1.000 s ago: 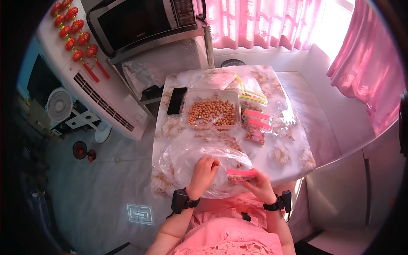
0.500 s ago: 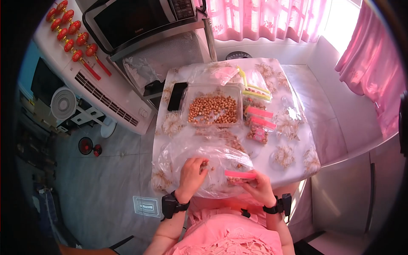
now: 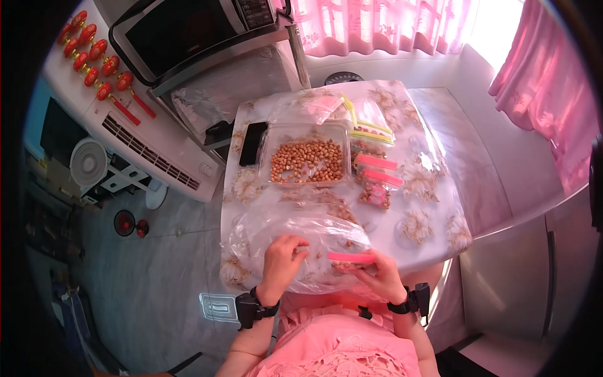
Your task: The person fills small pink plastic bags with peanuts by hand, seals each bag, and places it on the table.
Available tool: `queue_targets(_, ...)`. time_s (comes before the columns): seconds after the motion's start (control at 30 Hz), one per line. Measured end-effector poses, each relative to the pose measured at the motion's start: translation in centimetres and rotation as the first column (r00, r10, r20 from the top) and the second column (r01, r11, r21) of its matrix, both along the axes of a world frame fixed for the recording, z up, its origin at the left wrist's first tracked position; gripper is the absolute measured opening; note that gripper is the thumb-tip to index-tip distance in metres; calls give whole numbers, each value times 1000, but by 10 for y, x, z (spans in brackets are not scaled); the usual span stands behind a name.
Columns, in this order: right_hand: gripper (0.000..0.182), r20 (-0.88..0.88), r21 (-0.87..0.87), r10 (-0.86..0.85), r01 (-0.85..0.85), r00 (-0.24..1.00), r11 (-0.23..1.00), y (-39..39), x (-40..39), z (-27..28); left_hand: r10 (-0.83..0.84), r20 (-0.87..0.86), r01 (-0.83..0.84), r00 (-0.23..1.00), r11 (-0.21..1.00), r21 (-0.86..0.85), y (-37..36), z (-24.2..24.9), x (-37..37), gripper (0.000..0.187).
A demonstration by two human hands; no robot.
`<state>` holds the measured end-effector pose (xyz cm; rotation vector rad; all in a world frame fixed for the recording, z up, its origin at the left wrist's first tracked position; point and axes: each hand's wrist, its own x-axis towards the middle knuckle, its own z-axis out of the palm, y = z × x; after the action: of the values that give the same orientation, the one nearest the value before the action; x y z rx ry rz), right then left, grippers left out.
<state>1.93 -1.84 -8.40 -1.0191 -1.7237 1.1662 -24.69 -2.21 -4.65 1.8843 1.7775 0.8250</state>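
Note:
Near the table's front edge, my right hand grips a small pink-topped zip bag with nuts inside. My left hand is over a large clear plastic bag, its fingers curled together; whatever is between them is too small to make out. A few loose nuts show in the large bag, between my hands. Behind it stands a clear plastic box of reddish-brown nuts.
A black phone lies left of the box. Right of it are pink-topped bags of nuts and yellow-edged zip bags. A microwave stands on a rack at the back left.
The whole view has shifted slightly. My left hand's fingertips have changed position a little, and the nut seen at them before no longer shows. My right hand still holds the small bag.

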Motion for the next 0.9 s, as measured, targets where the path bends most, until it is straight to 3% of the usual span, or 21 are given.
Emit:
queue_targets(0.07,25,-20,-24,-3,2,1000,1000,0,0,-3,-41,28,42,999,999,-33,0,6,9,20)
queue_targets(0.13,25,-39,-49,-11,9,999,999,0,-1,-1,-53,183,70,982,993,-92,1,9,18,20)
queue_targets(0.27,25,-29,-67,-12,10,999,998,-1,-1,3,-87,270,106,959,993,-55,1,10,33,16)
queue_targets(0.33,25,-38,-77,-12,9,999,997,-1,-1,2,-217,154,196,964,971,137,3,6,36,11)
queue_targets(0.47,25,-33,-63,-22,20,999,998,0,-1,4,-213,245,199,946,977,83,0,9,40,9)
queue_targets(0.57,26,-30,-64,-20,18,999,998,0,-1,3,-135,247,112,960,988,105,-2,6,33,9)
queue_targets(0.63,27,-29,-66,-16,14,999,998,-1,-2,2,-44,75,29,996,980,196,-2,0,17,11)
queue_targets(0.73,28,-35,-47,-16,15,999,999,0,-3,4,13,-48,-6,999,987,158,-6,-2,2,17)
queue_targets(0.9,26,-1,-24,-8,8,1000,1000,0,-2,6,35,-4,-35,999,997,69,-4,-11,-5,23)
